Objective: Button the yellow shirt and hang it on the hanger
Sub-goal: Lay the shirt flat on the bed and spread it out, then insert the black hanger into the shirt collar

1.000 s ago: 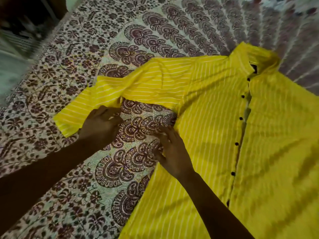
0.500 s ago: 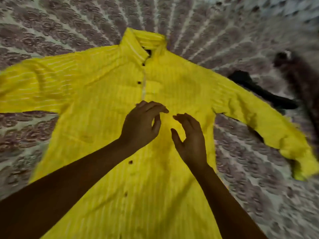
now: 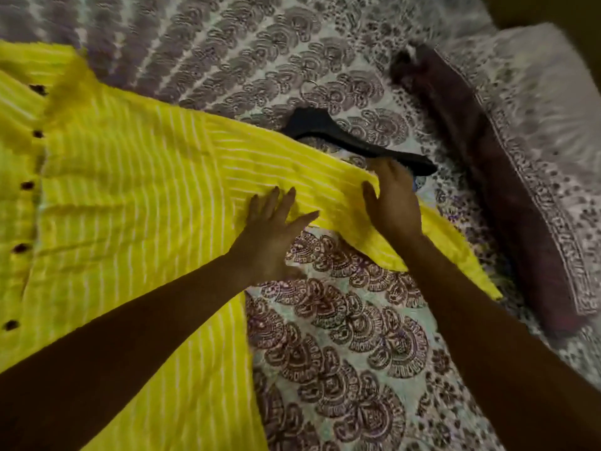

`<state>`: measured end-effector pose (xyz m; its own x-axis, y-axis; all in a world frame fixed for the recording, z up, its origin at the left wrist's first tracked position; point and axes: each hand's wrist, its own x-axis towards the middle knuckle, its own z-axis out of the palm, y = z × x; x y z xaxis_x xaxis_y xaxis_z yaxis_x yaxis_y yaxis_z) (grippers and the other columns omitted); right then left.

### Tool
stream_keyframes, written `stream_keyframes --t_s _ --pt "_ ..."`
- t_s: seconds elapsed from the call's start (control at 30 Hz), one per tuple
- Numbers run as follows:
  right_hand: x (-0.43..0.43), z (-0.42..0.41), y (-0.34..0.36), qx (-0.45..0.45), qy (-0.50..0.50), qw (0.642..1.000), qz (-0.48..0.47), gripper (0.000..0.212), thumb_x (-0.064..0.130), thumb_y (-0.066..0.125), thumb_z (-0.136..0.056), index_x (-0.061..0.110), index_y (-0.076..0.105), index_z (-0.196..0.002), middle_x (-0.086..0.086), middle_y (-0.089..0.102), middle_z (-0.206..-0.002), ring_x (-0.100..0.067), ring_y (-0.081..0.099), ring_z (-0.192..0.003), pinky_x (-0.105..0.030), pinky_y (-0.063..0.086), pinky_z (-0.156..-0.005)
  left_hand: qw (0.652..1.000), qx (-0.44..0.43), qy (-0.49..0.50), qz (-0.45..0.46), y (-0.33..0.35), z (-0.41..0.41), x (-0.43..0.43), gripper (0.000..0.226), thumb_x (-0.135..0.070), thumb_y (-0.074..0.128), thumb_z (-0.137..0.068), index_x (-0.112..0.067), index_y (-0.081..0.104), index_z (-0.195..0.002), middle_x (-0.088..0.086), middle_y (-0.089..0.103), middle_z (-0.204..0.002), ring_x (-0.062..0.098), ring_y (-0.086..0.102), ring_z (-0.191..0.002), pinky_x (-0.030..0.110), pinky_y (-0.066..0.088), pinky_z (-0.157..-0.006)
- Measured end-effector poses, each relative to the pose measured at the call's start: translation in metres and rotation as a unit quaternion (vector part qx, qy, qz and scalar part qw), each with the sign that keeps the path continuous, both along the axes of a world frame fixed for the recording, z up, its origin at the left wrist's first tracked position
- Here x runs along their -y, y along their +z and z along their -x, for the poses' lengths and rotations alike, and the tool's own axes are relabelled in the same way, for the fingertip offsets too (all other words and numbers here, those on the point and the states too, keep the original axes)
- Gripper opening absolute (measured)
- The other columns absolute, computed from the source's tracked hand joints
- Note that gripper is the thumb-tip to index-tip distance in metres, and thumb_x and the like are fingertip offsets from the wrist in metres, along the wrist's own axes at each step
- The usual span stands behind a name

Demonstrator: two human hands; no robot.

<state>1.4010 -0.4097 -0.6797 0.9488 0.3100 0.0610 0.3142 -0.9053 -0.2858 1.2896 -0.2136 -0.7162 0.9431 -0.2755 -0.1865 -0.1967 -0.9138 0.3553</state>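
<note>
printed bedspread (image 3: 341, 336), yellow shirt (image 3: 130, 190), left hand (image 3: 270, 236), right hand (image 3: 393, 203) on sleeve (image 3: 309, 177), hanger (image 3: 325, 125) beside

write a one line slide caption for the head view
Left hand and right hand press the sleeve of the yellow shirt onto the patterned bedsheet, black hanger beside it.

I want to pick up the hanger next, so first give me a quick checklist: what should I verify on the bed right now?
1. The yellow shirt lies spread on the bedsheet: ok.
2. The left hand and right hand hold nothing and lie flat on the sleeve: ok.
3. All buttons fastened: cannot tell, blurred.
4. The hanger is free to lift: not ok, one arm lies under the sleeve.
</note>
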Motion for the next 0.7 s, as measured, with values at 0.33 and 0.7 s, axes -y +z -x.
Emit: stream_keyframes --t_s 0.33,0.7 --pt "-0.007 -0.103 -0.019 -0.162 -0.012 0.972 0.168 0.063 0.047 0.047 -0.092 0.013 0.029 -0.142 -0.025 0.036 -0.139 -0.041 0.035 -0.130 -0.055 0.024 -0.106 0.996 0.086 0.003 -0.027 -0.048 0.001 -0.001 0.104 -0.088 0.033 -0.062 -0.032 0.014 -0.147 0.014 -0.002 -0.157 0.035 -0.009 -0.143 0.055 -0.008 -0.111" --pt "0.021 -0.097 0.033 -0.148 -0.112 0.978 0.094 0.048 0.046 0.051 -0.091 0.002 0.055 -0.110 -0.026 0.059 -0.102 -0.039 0.057 -0.095 -0.035 0.034 -0.068 0.999 0.046 -0.005 0.010 -0.046 -0.002 -0.004 0.107 -0.085 0.038 -0.058 -0.035 0.007 -0.146 0.010 -0.009 -0.156 0.034 -0.013 -0.143 0.051 -0.014 -0.110"
